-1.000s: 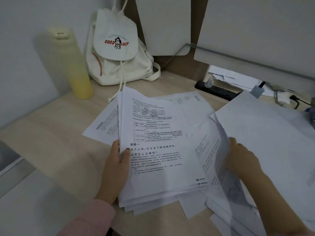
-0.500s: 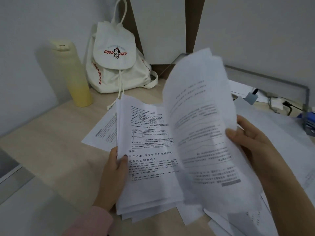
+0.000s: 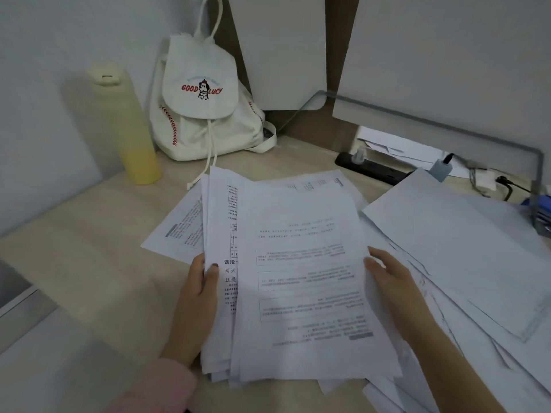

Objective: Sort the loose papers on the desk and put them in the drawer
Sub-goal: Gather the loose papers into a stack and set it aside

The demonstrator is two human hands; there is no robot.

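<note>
Desk (image 3: pixel 89 263): raised sheet (image 3: pixel 304 278) now tops stack (image 3: pixel 217 347); left hand (image 3: pixel 196 302) grips it, right hand (image 3: pixel 390 281) spread

White papers (image 3: pixel 304 281) with black print, a pale yellow bottle (image 3: pixel 125 126), a cream bag (image 3: pixel 202 114) with red stitching, a light wood bench (image 3: pixel 89 263), perhaps a pink sleeve (image 3: pixel 158 389).

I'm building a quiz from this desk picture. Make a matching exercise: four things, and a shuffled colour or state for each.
1 bottle
2 backpack
3 power strip
4 stack

a black
b yellow
c gripped by the left hand
d white, red lettering

Pairs: 1-b, 2-d, 3-a, 4-c
</note>
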